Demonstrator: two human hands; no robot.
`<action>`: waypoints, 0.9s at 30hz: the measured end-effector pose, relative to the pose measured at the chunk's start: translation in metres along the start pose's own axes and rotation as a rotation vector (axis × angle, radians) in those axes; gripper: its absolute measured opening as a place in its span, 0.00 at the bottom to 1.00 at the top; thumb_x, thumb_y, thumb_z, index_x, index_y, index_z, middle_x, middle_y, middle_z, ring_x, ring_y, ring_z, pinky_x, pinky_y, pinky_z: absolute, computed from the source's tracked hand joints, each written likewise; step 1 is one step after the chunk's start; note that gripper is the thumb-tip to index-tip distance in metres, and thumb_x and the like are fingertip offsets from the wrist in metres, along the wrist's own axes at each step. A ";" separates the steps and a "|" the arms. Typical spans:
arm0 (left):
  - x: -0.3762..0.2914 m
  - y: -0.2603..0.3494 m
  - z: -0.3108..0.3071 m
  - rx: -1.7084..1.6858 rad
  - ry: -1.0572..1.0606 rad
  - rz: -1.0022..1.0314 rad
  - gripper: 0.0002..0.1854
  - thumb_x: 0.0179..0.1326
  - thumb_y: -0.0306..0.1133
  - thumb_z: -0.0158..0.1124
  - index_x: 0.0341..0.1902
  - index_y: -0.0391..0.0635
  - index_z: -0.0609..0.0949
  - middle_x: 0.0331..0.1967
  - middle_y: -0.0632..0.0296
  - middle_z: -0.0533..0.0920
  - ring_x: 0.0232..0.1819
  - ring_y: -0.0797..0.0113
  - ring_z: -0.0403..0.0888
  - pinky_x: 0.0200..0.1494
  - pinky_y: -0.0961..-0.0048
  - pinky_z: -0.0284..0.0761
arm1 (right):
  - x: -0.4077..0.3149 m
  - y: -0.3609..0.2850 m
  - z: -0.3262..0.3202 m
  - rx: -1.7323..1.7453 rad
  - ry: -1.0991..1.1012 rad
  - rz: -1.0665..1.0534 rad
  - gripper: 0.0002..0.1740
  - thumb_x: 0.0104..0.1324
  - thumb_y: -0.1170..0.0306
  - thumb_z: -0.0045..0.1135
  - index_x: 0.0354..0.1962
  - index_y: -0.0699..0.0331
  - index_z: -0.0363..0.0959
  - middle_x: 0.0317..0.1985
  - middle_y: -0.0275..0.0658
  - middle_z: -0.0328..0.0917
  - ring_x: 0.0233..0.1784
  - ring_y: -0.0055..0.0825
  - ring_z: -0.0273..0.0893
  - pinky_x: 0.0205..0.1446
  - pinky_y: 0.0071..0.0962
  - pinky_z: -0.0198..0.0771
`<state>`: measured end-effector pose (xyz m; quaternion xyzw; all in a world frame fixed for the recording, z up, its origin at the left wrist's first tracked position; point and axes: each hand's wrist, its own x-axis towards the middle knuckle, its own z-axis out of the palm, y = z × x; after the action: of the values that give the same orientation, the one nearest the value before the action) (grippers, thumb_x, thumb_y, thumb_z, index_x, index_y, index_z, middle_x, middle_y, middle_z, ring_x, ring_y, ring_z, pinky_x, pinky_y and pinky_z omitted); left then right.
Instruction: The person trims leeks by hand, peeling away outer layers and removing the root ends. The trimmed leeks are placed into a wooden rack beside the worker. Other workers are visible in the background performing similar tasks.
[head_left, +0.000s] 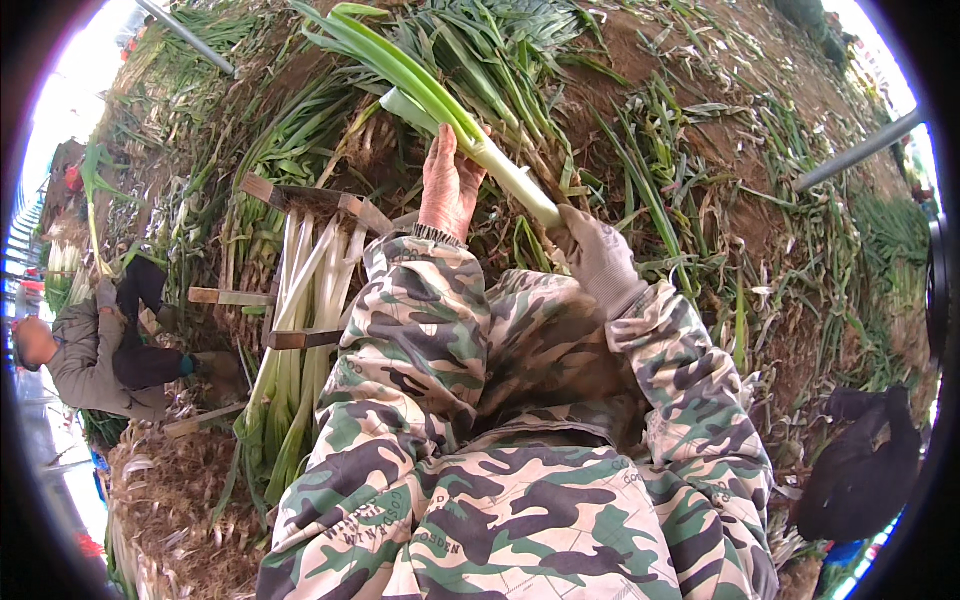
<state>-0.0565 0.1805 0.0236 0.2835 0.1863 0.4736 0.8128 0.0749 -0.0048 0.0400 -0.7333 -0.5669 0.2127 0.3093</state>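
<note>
One large leek (525, 184) lies slantwise across both hands, green leaves to the upper left, white end to the lower right. My left hand (452, 180), bare, holds it where the leaves meet the white stalk; its fingers are partly behind the leek. My right hand (589, 244), in a grey-beige knit glove, grips the lower white end, hiding the root end. To the left, several leeks (307, 277) lie in a wooden rack (300, 340), white ends upward in the picture and leaves towards me.
Leeks with long green leaves (480, 67) lie on brown soil strewn with leaf scraps. At the left a seated person (94, 352) holds another leek. Metal poles (859, 150) stand at both sides. A dark cloth or garment (859, 465) is at the lower right.
</note>
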 end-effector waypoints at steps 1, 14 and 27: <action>0.000 -0.001 0.000 0.007 0.011 0.034 0.20 0.63 0.46 0.59 0.50 0.45 0.73 0.42 0.58 0.81 0.42 0.67 0.80 0.41 0.70 0.78 | -0.001 0.001 -0.001 -0.035 0.001 0.029 0.20 0.58 0.69 0.57 0.49 0.64 0.70 0.31 0.47 0.78 0.35 0.38 0.79 0.37 0.32 0.73; 0.002 -0.007 -0.001 -0.225 0.016 -0.078 0.19 0.66 0.45 0.53 0.51 0.44 0.74 0.45 0.57 0.81 0.45 0.65 0.79 0.44 0.70 0.76 | 0.002 -0.006 -0.007 -0.129 0.082 0.113 0.12 0.63 0.62 0.49 0.35 0.62 0.73 0.26 0.48 0.77 0.33 0.43 0.78 0.38 0.39 0.71; -0.012 -0.001 0.022 -0.234 -0.231 -0.090 0.29 0.59 0.60 0.53 0.47 0.44 0.71 0.34 0.60 0.75 0.37 0.62 0.74 0.46 0.60 0.73 | 0.014 0.035 0.013 0.431 0.067 0.216 0.14 0.70 0.68 0.44 0.38 0.71 0.75 0.27 0.33 0.76 0.29 0.18 0.69 0.38 0.22 0.68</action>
<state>-0.0486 0.1632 0.0401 0.2309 0.0481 0.4194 0.8766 0.0938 0.0053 0.0069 -0.7133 -0.4163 0.3363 0.4526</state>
